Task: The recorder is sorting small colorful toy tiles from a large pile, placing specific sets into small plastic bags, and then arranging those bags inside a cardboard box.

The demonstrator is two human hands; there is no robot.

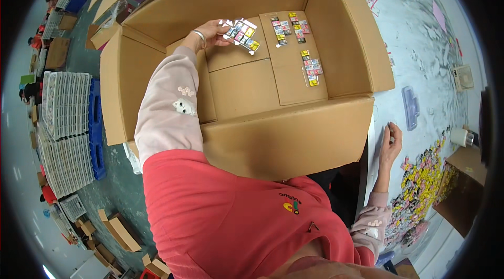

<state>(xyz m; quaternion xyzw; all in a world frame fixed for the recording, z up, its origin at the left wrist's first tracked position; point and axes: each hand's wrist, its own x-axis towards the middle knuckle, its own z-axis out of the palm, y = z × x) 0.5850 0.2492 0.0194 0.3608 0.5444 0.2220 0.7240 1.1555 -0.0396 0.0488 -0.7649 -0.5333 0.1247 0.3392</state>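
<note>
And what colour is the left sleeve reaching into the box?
The sleeve is pale pink with a white animal-face patch, best seen in the head view.

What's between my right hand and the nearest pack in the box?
The head view shows the box's near wall and a strip of table between your right hand and the nearest pack.

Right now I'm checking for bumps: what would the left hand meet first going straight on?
Past its held pieces, the left hand would likely meet the nearest multicoloured pack on the carton floor, or pass above; height is unclear.
</note>
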